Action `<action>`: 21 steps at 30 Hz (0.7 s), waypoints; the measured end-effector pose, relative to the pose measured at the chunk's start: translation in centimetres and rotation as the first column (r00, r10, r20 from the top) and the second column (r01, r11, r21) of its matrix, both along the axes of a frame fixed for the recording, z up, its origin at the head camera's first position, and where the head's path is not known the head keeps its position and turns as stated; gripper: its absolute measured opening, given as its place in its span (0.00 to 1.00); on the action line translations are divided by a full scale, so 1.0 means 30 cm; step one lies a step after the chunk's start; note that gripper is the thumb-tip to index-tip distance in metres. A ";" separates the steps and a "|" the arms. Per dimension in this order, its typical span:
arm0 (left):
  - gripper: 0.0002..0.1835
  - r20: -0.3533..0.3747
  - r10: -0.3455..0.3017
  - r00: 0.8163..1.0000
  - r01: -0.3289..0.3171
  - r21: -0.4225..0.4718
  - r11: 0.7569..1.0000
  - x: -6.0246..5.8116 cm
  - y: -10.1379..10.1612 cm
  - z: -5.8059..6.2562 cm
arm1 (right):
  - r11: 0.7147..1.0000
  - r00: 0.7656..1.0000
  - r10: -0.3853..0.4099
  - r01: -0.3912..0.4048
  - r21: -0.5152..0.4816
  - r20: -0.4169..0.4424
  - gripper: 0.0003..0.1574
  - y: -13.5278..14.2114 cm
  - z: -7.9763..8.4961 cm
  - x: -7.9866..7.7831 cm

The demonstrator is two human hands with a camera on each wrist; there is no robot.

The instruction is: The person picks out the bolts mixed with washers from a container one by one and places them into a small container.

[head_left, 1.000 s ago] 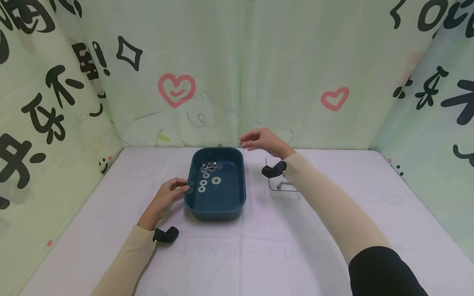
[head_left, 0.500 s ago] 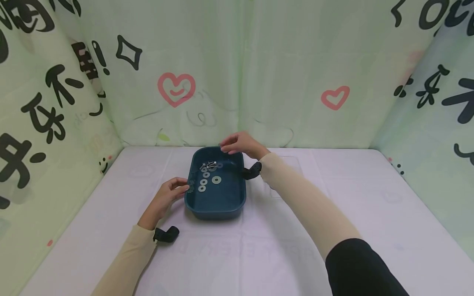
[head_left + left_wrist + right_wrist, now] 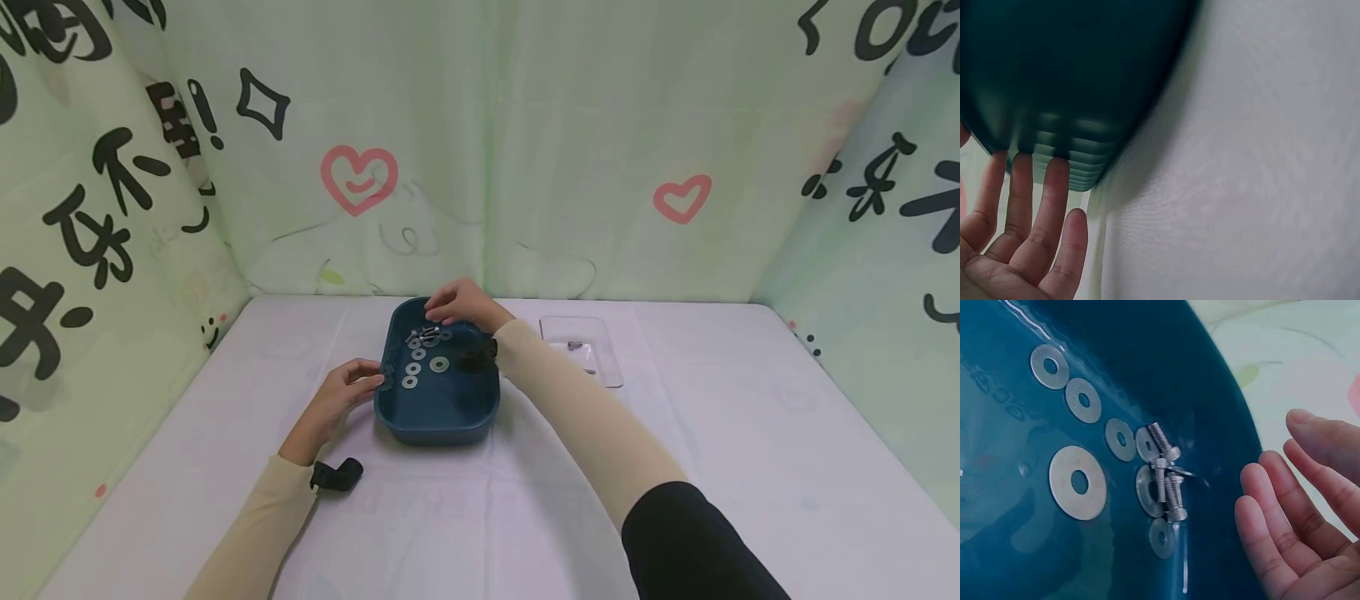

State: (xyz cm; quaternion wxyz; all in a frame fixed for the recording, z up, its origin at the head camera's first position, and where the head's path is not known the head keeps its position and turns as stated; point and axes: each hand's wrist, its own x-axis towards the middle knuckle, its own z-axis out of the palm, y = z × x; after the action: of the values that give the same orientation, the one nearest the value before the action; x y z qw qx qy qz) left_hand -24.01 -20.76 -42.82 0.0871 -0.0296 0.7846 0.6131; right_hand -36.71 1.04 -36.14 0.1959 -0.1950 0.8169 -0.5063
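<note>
A dark blue-green plastic tray (image 3: 438,415) sits on the table, holding several flat metal washers (image 3: 1079,482) and a small heap of silver bolts (image 3: 1169,481). My left hand (image 3: 335,406) is at the tray's left side. In the left wrist view its extended fingertips touch the outer wall, with the thumb mostly cut off by the frame. Over the far end of the tray is my right hand (image 3: 467,303), close to the bolts. Its fingers (image 3: 1260,531) are loosely bent near the rim, with nothing between them and the thumb.
Right of the tray, a shallow clear plastic box (image 3: 611,358) holds small metal pieces (image 3: 575,344); my right forearm (image 3: 558,379) partly covers it. Printed curtains (image 3: 570,150) enclose the table (image 3: 427,533) at the back and sides.
My right hand has moved left, from beyond the tray's right side to over its far end. More of the clear box shows. My left hand has stayed at the tray.
</note>
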 end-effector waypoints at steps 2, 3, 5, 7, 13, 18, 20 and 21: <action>0.22 -0.006 -0.003 1.000 0.003 0.000 1.000 0.000 -0.002 0.000 | 1.000 1.000 -0.009 0.009 0.017 -0.004 0.19 -0.009 -0.009 0.001; 0.22 -0.008 -0.004 1.000 0.004 0.001 1.000 0.000 -0.003 -0.001 | 1.000 1.000 -0.013 0.013 0.021 -0.004 0.19 -0.012 -0.014 0.001; 0.22 -0.009 -0.004 1.000 0.004 0.005 1.000 -0.002 -0.004 -0.003 | 0.999 1.000 -0.017 0.017 0.038 -0.009 0.18 -0.017 -0.025 0.001; 0.22 -0.010 -0.002 1.000 0.002 0.011 1.000 -0.004 -0.005 -0.008 | 0.998 1.000 -0.018 0.019 0.052 -0.021 0.17 -0.023 -0.037 0.002; 0.22 -0.012 0.001 1.000 -0.001 0.017 1.000 -0.007 -0.009 -0.018 | 0.995 0.998 -0.047 0.050 0.091 -0.036 0.13 -0.045 -0.086 -0.010; 0.21 -0.015 0.006 1.000 -0.005 0.022 1.000 -0.006 -0.008 -0.015 | 0.991 0.997 -0.053 0.059 0.120 -0.060 0.12 -0.055 -0.108 -0.017; 0.21 -0.014 0.005 1.000 -0.005 0.019 1.000 -0.006 -0.007 -0.013 | 0.990 0.996 -0.053 0.062 0.130 -0.068 0.12 -0.057 -0.111 -0.019; 0.21 -0.013 0.007 1.000 -0.006 0.019 1.000 -0.006 -0.006 -0.011 | 0.989 0.996 -0.053 0.063 0.137 -0.073 0.11 -0.057 -0.110 -0.020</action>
State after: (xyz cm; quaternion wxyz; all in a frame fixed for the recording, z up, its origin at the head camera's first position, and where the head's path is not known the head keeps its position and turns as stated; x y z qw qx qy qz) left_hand -24.20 -20.94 -43.16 0.0802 -0.0273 0.7794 0.6208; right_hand -37.31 -0.67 -39.45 0.1656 -0.1744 0.8618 -0.4466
